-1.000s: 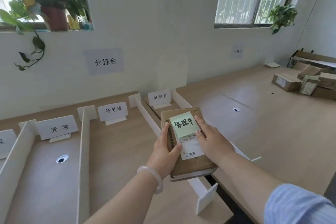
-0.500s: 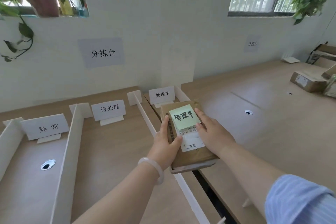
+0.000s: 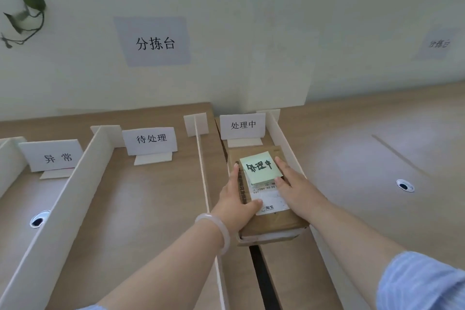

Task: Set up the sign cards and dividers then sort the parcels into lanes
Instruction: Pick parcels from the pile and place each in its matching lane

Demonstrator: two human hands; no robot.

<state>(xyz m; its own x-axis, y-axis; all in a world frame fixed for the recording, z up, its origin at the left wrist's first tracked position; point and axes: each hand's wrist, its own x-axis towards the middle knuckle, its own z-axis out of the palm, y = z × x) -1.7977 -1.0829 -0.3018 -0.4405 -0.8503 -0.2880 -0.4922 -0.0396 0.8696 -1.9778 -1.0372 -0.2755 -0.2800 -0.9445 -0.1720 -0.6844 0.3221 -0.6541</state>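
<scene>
Plainly, the rightmost lane held the brown parcel [image 3: 273, 221], lying lengthwise between the divider on its left [image 3: 203, 171] and the divider on its right [image 3: 281, 138], just before the 处理中 sign card [image 3: 242, 125], with a green sticky note [image 3: 260, 167] on top. The left hand [image 3: 236, 204] gripped its left edge, thumb across the label; the right hand [image 3: 297, 189] clasped the right edge. I could not tell whether it touched the table [image 3: 352, 184]. It nearly filled the lane's width, and open lane lay nearer the person. I counted one parcel, three sign cards, four dividers and two cable holes.
</scene>
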